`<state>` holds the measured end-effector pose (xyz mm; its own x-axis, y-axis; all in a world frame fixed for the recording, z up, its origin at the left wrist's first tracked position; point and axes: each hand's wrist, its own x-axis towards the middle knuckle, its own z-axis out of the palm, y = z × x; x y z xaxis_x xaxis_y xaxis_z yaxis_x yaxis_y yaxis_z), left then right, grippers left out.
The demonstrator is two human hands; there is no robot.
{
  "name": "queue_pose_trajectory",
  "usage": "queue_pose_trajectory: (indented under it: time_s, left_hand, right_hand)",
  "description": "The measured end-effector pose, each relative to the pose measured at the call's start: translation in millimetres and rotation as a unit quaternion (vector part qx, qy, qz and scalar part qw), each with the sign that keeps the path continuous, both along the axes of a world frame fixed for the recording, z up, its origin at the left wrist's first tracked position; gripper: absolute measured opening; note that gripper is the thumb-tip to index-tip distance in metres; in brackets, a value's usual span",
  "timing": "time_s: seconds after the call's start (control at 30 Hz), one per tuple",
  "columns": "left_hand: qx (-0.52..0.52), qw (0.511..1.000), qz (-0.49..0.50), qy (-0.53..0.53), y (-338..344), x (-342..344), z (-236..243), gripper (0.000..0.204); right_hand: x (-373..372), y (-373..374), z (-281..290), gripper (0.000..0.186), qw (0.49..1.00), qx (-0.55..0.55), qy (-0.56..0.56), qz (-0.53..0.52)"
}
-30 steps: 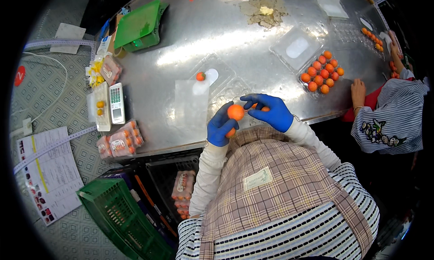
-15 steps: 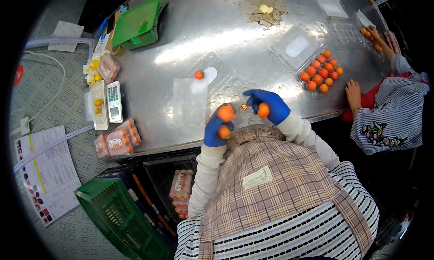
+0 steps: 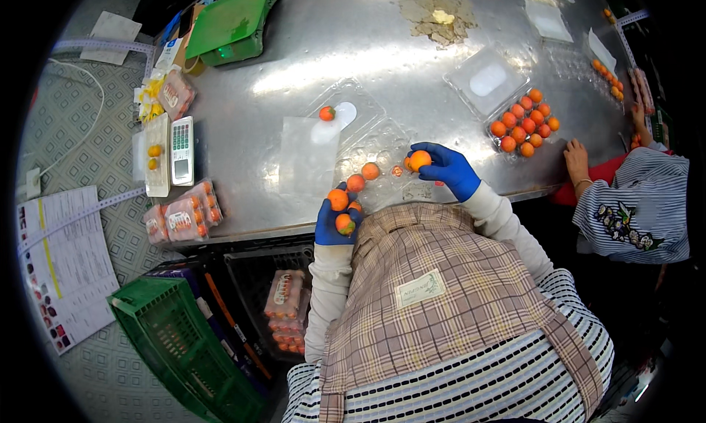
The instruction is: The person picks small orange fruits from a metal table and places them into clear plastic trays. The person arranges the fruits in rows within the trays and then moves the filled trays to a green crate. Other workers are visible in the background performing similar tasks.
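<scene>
My left hand (image 3: 330, 226), in a blue glove, is closed around several round orange fruits; one orange fruit (image 3: 345, 224) shows a greenish top. In my blue-gloved right hand (image 3: 454, 174), another round orange fruit (image 3: 420, 160) is pinched between thumb and fingers. Both hands are over a clear plastic tray (image 3: 382, 193) at the table's near edge. Two fruits (image 3: 370, 171) rest in its left part, and a small red-orange spot (image 3: 397, 171) shows near the right hand. Beyond, a single reddish fruit (image 3: 327, 113) lies on the tray's clear lid (image 3: 368, 103).
A filled fruit tray (image 3: 525, 121) stands at right, near a co-worker's hand (image 3: 577, 160). Left are a scale (image 3: 182, 151), closed fruit packs (image 3: 187, 213) and a green box (image 3: 232, 26). Below the table edge are a green crate (image 3: 173, 335) and more packs (image 3: 285, 298).
My left hand has moved left and down, uncovering fruits in the tray. My right hand has turned slightly, its fruit shifting up and left. The co-worker's far hand has drawn back toward the table edge.
</scene>
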<state>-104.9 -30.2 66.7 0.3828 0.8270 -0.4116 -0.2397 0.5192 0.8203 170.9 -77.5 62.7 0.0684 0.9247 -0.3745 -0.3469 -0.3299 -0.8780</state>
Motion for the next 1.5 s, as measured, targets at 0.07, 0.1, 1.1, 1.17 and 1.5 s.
queue_pose_trajectory:
  time_s: [0.07, 0.1, 1.1, 1.17, 1.5]
  left_hand:
    - [0.043, 0.997, -0.043, 0.039, -2, 1, 0, 0.051]
    - [0.054, 0.996, -0.058, 0.045, -3, 2, -1, 0.048]
    - [-0.144, 0.982, 0.047, -0.115, 5, -5, -17, 0.041]
    - [-0.164, 0.978, 0.091, -0.092, 11, -15, -25, 0.041]
    - [-0.264, 0.928, 0.259, -0.049, 48, -75, -81, 0.034]
  right_hand:
    - [-6, 1, 0, 0.055, 0.994, 0.011, -0.110, -0.011]
    - [-9, 2, 1, 0.057, 0.986, 0.017, -0.164, -0.017]
    - [-6, 52, -60, 0.045, 0.820, 0.087, -0.561, 0.079]
    - [-4, 53, -56, 0.043, 0.812, 0.087, -0.569, 0.095]
    - [-23, 133, -37, 0.038, 0.861, 0.157, -0.479, 0.069]
